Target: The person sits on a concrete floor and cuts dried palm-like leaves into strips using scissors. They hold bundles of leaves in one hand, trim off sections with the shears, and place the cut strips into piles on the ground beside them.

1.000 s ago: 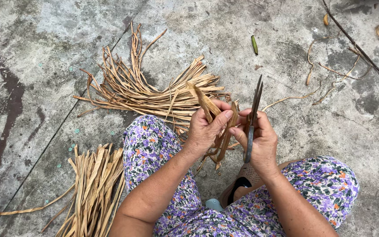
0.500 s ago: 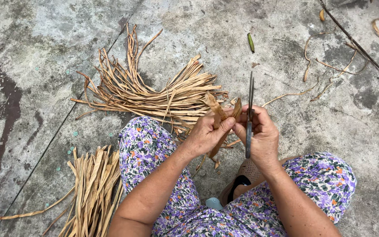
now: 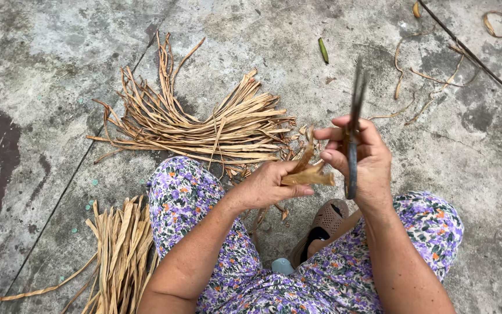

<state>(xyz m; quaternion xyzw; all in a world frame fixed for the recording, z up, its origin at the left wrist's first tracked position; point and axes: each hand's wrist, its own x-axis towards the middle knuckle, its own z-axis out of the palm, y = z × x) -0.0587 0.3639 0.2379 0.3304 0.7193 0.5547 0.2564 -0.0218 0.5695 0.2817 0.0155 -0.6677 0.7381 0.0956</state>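
Rough grey concrete floor (image 3: 47,87), stained and cracked, serves as the work surface; no counter is present. A fanned pile of dried leaf strips (image 3: 204,125) is spread on it ahead of the knees, and a second, tidier bundle of strips (image 3: 117,250) lies beside the left leg. Scattered dry scraps and a thin twig (image 3: 472,55) are noted toward the upper right.

A short tan piece of dried stalk (image 3: 309,171) is held above the lap, between the two hands. It is judged to be light, dry and fibrous, stiff along its length yet liable to split or fray; its thicker lower end is judged the sound place for a hold.

The left hand (image 3: 268,186) is turned palm upward, its fingers closed around that lower end of the piece. The right hand (image 3: 367,160) is raised just beside it, wrist bent, fingers wrapped around the handle of a dark, narrow blade (image 3: 354,125) that is pointed away from the body. Thumb and forefinger of the right hand are extended toward the tip of the piece; whether contact is made cannot be determined.
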